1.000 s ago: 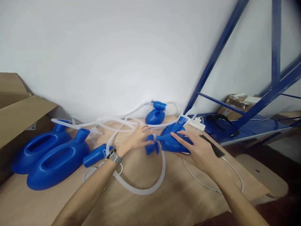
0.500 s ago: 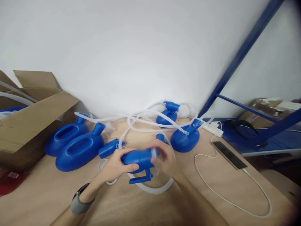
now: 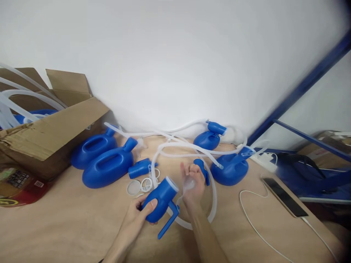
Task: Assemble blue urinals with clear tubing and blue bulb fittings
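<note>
My left hand (image 3: 142, 209) is wrapped round a blue plastic urinal head (image 3: 161, 200). Its pale-rimmed mouth tilts up to the right, and a hinged blue lever (image 3: 168, 223) sticks out below. Beside that mouth, my right hand (image 3: 195, 182) is turned palm up with curled fingers. A translucent soft cap (image 3: 189, 183) lies in its palm, with a thin strip trailing towards the blue head; motion smears the detail. Left of the hands are a loose blue cylindrical part (image 3: 139, 168) and several white rings (image 3: 146, 184). Behind the right hand lies another blue part (image 3: 202, 168).
Two blue bottles (image 3: 108, 168) lie at the left, beside an open cardboard box (image 3: 63, 128) holding tubes. Clear tubing (image 3: 214, 204) loops round my right hand. Two more blue bottles (image 3: 230, 170) stand at the back right. A phone (image 3: 285, 197) charges on the right.
My right hand has come off the mouth of the blue head and turned palm up, with the translucent cap in it. The head has tilted mouth-up. The view has shifted left.
</note>
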Tool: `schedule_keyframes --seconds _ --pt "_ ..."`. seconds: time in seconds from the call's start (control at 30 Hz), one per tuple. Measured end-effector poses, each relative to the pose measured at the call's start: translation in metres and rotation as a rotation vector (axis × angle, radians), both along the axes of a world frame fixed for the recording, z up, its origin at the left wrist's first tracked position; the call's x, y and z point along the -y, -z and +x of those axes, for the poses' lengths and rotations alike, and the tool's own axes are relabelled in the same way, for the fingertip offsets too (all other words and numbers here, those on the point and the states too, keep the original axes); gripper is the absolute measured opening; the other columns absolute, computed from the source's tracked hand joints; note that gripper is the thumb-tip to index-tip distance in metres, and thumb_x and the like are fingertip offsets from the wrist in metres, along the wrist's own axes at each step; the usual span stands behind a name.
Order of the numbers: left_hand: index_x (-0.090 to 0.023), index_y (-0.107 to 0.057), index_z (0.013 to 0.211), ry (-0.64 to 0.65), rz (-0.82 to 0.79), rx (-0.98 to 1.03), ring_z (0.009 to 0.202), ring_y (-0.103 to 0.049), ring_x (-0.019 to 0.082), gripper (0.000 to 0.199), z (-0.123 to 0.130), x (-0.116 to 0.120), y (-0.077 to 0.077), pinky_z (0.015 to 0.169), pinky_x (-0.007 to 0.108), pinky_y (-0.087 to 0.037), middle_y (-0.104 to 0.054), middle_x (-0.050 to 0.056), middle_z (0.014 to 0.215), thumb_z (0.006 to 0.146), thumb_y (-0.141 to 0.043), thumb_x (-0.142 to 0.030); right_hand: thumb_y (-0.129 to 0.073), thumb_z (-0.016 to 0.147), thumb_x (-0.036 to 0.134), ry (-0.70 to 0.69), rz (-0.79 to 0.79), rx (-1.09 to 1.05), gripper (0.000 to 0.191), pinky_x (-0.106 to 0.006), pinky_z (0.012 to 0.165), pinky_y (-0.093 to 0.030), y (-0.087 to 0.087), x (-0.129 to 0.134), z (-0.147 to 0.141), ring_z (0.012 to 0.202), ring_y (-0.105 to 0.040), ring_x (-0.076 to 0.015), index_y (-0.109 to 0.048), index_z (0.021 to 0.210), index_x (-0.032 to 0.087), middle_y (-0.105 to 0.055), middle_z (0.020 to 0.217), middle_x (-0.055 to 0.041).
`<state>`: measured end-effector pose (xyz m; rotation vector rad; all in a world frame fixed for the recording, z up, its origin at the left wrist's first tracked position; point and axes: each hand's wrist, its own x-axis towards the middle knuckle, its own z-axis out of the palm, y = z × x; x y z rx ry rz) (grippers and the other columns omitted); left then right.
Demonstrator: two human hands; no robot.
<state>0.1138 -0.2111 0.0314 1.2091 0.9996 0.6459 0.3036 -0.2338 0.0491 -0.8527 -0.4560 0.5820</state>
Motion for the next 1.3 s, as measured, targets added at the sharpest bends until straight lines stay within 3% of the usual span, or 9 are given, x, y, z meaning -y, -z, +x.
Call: schedule_keyframes --seconds 0.1,0.23,0.33,0.53,0.77,0.97,1.1,1.17,1.3 --pt "-0.015 -0.081 0.115 -0.103 0.219 -0.183 0.1 -0.077 0.037 0.073 -0.021 -0.018 -0.002 0.079 0.039 -0.066 -0.082 0.013 0.109 0.066 -0.084 -0.068 -0.067 0.077 0.03 -0.073 -0.282 0.394 0.022 -0.03 0.069 -0.055 0.015 0.002 0.014 0.062 -0.05 -0.0135 -0.05 0.064 0.024 -0.05 0.065 0.0048" --pt "-0.017 -0.077 0.126 -0.278 0.396 -0.445 0.091 -0.079 0.036 0.075 -0.049 -0.046 -0.009 0.079 0.042 -0.066 -0.083 0.01 0.108 0.074 -0.079 -0.07 -0.06 0.083 0.033 -0.081 -0.461 0.558 0.014 -0.028 0.06 -0.046 0.035 0.002 0.043 0.066 -0.053 -0.0164 -0.056 0.073 0.024 -0.056 0.07 0.002" --pt "-0.02 -0.077 0.123 -0.3 0.541 -0.503 0.097 -0.079 0.035 0.068 -0.053 -0.056 -0.015 0.09 0.042 -0.064 -0.083 0.008 0.109 0.077 -0.075 -0.071 -0.061 0.091 0.041 -0.137 -0.508 0.654 0.018 -0.033 0.074 -0.054 0.04 -0.001 0.056 0.08 -0.063 -0.0204 -0.066 0.087 0.024 -0.067 0.084 -0.0015" --pt "-0.023 -0.079 0.12 0.036 0.755 -0.537 0.102 -0.079 0.035 0.062 -0.02 -0.051 -0.026 0.091 0.04 -0.063 -0.083 0.008 0.11 0.077 -0.077 -0.068 -0.066 0.097 0.045 -0.324 -0.432 0.918 0.039 -0.045 0.118 -0.044 0.033 0.005 0.032 0.133 -0.06 -0.0262 -0.067 0.133 0.029 -0.068 0.138 -0.0074" --pt "-0.023 -0.081 0.117 0.1 0.803 -0.512 0.097 -0.079 0.034 0.058 0.002 -0.044 -0.034 0.084 0.038 -0.063 -0.084 0.008 0.107 0.077 -0.077 -0.064 -0.069 0.096 0.046 -0.205 -0.388 0.81 0.026 -0.039 0.092 -0.058 0.02 0.021 0.035 0.095 -0.073 -0.0249 -0.077 0.105 0.024 -0.078 0.096 -0.0063" --pt "-0.022 -0.082 0.115 0.249 0.702 -0.435 0.1 -0.079 0.035 0.057 0.013 -0.036 -0.036 0.088 0.04 -0.063 -0.084 0.007 0.108 0.074 -0.08 -0.061 -0.071 0.093 0.053 -0.398 -0.352 0.675 0.048 -0.03 0.07 -0.055 0.018 0.038 0.042 0.072 -0.064 -0.0173 -0.068 0.133 0.027 -0.065 0.077 0.0025" --pt "-0.025 -0.082 0.118 0.353 0.621 -0.357 0.102 -0.079 0.034 0.057 0.007 -0.036 -0.036 0.088 0.039 -0.064 -0.084 0.007 0.111 0.073 -0.081 -0.06 -0.047 0.105 0.057 0.007 -0.429 0.575 0.041 -0.029 0.061 -0.049 0.02 0.045 0.053 0.066 -0.058 -0.0174 -0.072 0.109 0.025 -0.061 0.077 -0.0002" --pt "-0.027 -0.082 0.12 0.364 0.631 -0.361 0.111 -0.077 0.036 0.059 -0.004 -0.042 -0.037 0.093 0.039 -0.064 -0.082 0.007 0.119 0.071 -0.082 -0.061 -0.04 0.108 0.054 0.085 -0.465 0.639 0.044 -0.03 0.064 -0.05 0.02 0.044 0.062 0.071 -0.06 -0.0186 -0.072 0.109 0.025 -0.066 0.083 -0.0022" --pt "-0.032 -0.08 0.121 0.234 0.681 -0.531 0.115 -0.076 0.035 0.062 -0.035 -0.058 -0.036 0.095 0.038 -0.064 -0.081 0.002 0.122 0.07 -0.081 -0.067 -0.045 0.11 0.043 -0.149 -0.489 0.982 0.037 -0.032 0.074 -0.052 0.028 0.024 0.064 0.08 -0.066 -0.0201 -0.077 0.105 0.025 -0.074 0.087 -0.0037"
